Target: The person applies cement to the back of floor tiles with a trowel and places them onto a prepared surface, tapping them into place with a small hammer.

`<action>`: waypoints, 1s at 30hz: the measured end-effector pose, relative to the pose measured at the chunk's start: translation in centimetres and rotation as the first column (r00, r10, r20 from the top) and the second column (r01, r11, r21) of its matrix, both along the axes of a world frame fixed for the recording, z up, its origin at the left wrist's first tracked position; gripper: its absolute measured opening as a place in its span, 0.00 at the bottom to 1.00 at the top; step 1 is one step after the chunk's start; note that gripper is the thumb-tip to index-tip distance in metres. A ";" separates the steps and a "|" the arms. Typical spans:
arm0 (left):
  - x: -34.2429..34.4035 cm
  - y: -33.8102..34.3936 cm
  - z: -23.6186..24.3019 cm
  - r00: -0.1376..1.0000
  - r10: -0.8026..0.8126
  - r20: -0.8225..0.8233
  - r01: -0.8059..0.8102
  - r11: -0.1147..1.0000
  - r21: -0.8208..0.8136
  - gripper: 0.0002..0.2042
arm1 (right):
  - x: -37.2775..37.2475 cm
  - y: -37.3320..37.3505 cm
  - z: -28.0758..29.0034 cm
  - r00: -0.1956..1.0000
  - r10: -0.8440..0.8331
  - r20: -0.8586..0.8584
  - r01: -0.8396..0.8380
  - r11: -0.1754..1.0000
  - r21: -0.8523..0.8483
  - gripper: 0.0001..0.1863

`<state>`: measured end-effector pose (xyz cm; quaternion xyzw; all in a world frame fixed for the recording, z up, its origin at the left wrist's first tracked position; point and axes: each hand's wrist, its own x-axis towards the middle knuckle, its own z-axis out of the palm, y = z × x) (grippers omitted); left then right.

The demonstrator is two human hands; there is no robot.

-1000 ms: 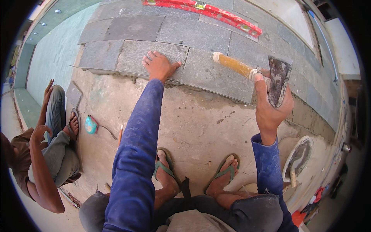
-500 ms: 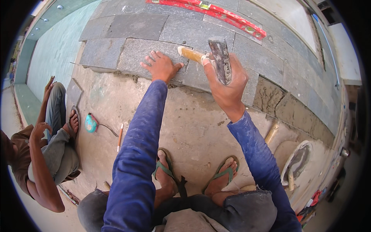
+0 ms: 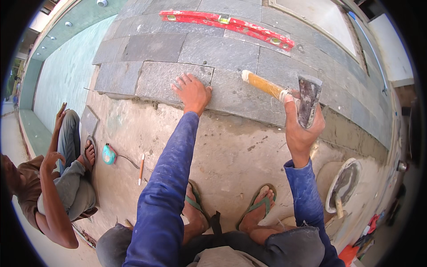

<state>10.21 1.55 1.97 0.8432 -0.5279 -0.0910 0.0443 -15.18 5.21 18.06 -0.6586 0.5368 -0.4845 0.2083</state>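
Head-worn fisheye, one view: looks steeply down over the feet (image 3: pixel 254 215) at six o'clock; left hand (image 3: pixel 193 94) and right hand (image 3: pixel 305 132) near.

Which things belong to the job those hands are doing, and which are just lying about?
In the job:
- hatchet, in the right hand
- tile, under the left hand

Lying about now:
- level
- tape measure
- pencil

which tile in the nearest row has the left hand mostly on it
The light grey tile, second from the left: the left hand spreads its fingers over it, while the leftmost tile and third tile flank that hand.
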 end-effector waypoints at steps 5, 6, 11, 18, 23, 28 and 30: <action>-11.7 3.3 -0.4 0.947 -0.294 -0.127 0.287 0.955 -0.074 0.42 | -1.1 0.1 -0.5 0.999 -0.033 0.021 0.032 0.999 0.025 0.16; -13.4 3.8 -0.2 0.932 -0.330 -0.152 0.321 0.944 -0.079 0.42 | -1.2 0.2 -0.6 0.998 -0.037 0.042 0.035 0.998 0.043 0.15; -14.8 4.2 -1.5 0.917 -0.361 -0.168 0.360 0.932 -0.036 0.44 | -1.0 0.0 -1.5 0.998 0.043 -0.049 -0.049 0.991 -0.128 0.12; -14.8 4.3 -1.3 0.907 -0.404 -0.120 0.398 0.914 -0.073 0.41 | -3.9 0.2 -1.1 0.997 -0.032 -0.073 0.026 0.997 -0.074 0.10; -14.1 5.1 4.5 0.861 -0.438 -0.258 0.270 0.824 -0.498 0.39 | -6.1 1.9 1.2 0.983 -0.013 0.185 0.014 1.000 -0.007 0.11; -15.8 4.8 12.9 0.597 -0.662 -0.454 0.616 0.740 -0.270 0.23 | -8.6 3.4 0.8 0.912 0.030 0.410 -0.166 0.939 0.300 0.15; -14.5 5.3 13.1 0.488 -0.511 -0.708 0.602 0.784 -0.150 0.15 | -10.8 4.0 0.1 0.881 0.170 0.442 -0.357 0.851 0.385 0.18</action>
